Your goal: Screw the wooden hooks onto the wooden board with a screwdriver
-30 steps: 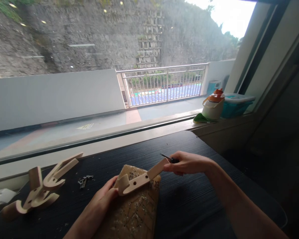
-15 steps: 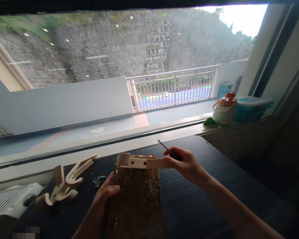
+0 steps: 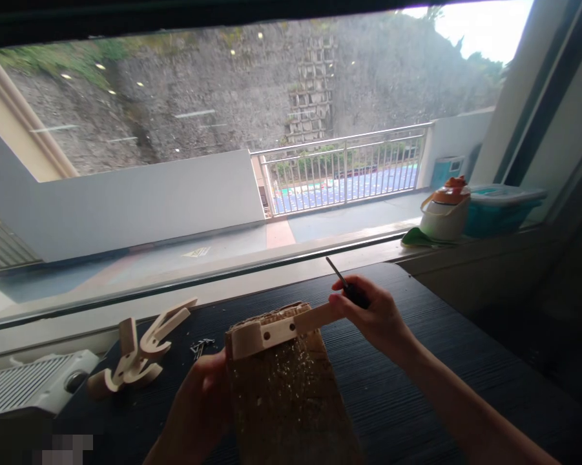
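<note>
A wide window (image 3: 174,161) fills the far side, looking onto a rock face and a railing. Below it a dark ribbed table (image 3: 416,387) runs across the room.

In the middle of the table a brown board (image 3: 285,400) stands tilted towards the person, its face speckled with pale chips. At the far left sits a white ribbed unit (image 3: 29,387). On the sill to the right stand a teal box (image 3: 498,210) and, just beside it, a white jug (image 3: 443,213) with an orange top, with a green cloth (image 3: 411,237) under it.

The left hand (image 3: 198,407) is closed round the board's left edge. The fingers go out of sight behind it.

The right hand (image 3: 373,316) hovers over the table just right of the board's top. Its fingertips are pinched together on the right end of a pale wood part (image 3: 281,329). That part has two holes and lies across the top edge of the board, touching it. Its thick end is at the board's top left corner.

A loose heap of similar spare parts (image 3: 140,352) lies on the table well to the left.

A thin dark tool (image 3: 342,281) is tucked in the same right hand, its shaft poking up towards the window.

A few small screws (image 3: 201,347) lie between the heap and the board.
</note>
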Available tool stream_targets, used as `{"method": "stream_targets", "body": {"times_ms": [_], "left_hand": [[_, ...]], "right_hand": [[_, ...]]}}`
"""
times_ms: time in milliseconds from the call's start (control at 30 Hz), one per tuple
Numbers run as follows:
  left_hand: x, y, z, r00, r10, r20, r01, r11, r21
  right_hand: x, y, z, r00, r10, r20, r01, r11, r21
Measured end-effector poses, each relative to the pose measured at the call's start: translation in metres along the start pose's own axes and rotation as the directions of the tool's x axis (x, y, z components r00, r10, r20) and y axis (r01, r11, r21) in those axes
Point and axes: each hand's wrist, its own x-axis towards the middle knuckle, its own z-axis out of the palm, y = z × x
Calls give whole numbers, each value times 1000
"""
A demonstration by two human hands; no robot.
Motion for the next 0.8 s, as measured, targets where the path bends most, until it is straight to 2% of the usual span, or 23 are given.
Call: {"method": "stream_targets", "body": {"times_ms": [133, 233, 367, 567, 667, 800], "left_hand": [[6, -4, 5, 988, -133, 79, 132, 991, 17], [7, -9, 5, 979, -168, 117, 163, 985, 54], [10, -14, 6, 978, -144, 152, 133, 988, 76], [17, -17, 7, 1000, 2, -6, -1, 996, 95], [16, -15, 4, 999, -10, 32, 5, 991, 134], [13, -17, 3, 995, -55, 85, 42, 988, 147]], "right_hand": [[1, 0, 0, 999, 26, 21, -26, 999, 22], [2, 2, -1, 999, 23, 45, -24, 999, 30], [3, 3, -5, 997, 28, 66, -26, 999, -24], [1, 0, -6, 957, 72, 282, -58, 997, -57], [-2, 1, -2, 942, 91, 324, -92, 996, -14], [-6, 3, 5, 942, 103, 318, -116, 993, 23]]}}
